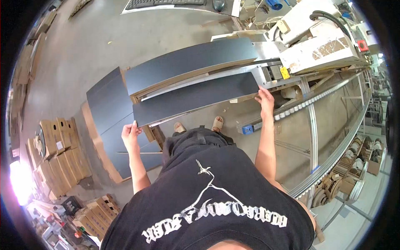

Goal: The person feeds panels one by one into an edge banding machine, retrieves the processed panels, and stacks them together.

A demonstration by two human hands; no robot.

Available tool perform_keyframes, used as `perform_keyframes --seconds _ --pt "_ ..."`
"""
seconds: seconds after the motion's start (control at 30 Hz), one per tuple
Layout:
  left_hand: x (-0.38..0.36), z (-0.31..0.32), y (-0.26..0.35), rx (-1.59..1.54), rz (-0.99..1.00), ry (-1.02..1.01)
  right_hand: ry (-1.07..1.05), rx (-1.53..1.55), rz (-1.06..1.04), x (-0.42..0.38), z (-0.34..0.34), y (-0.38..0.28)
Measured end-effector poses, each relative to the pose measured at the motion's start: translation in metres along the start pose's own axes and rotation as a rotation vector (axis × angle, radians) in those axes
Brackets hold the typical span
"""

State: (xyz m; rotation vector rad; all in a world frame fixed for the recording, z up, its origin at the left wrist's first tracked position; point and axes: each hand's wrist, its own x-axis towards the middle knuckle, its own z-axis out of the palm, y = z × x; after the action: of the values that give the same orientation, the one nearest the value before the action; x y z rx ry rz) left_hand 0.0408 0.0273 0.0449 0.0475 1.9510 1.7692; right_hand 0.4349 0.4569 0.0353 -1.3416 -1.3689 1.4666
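Long dark panel [196,96] is spanning between both hands, off the left side of the white machine [325,52], long axis running left to right. Right hand [265,101] is gripping the machine-side end near its corner, so it's sitting nearer the machine; left hand [131,130] is pinching the corner at the end away from the machine. Panel is pointing its right end toward the machine, running roughly parallel to the second dark board [191,60] lying beside the machine
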Motion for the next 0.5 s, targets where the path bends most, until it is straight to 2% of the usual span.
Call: perform_keyframes --seconds 0.07,0.1,0.2,0.27,0.5 --pt "0.000 0.003 -0.001 0.179 0.001 -0.020 0.037 -0.263 -0.173 0.006 0.004 -0.005" --pt "-0.002 0.007 -0.003 0.228 -0.004 -0.021 0.090 -0.230 -0.173 0.005 0.007 -0.006" --pt "-0.003 0.015 -0.005 0.332 0.000 -0.008 0.148 0.057 0.022 -0.009 0.022 -0.002" --pt "-0.005 0.018 -0.006 0.401 0.017 0.023 0.120 0.275 0.104 -0.022 0.040 0.008" --pt "0.001 0.027 -0.003 0.395 -0.010 0.034 0.127 0.399 0.078 -0.038 0.092 0.009"
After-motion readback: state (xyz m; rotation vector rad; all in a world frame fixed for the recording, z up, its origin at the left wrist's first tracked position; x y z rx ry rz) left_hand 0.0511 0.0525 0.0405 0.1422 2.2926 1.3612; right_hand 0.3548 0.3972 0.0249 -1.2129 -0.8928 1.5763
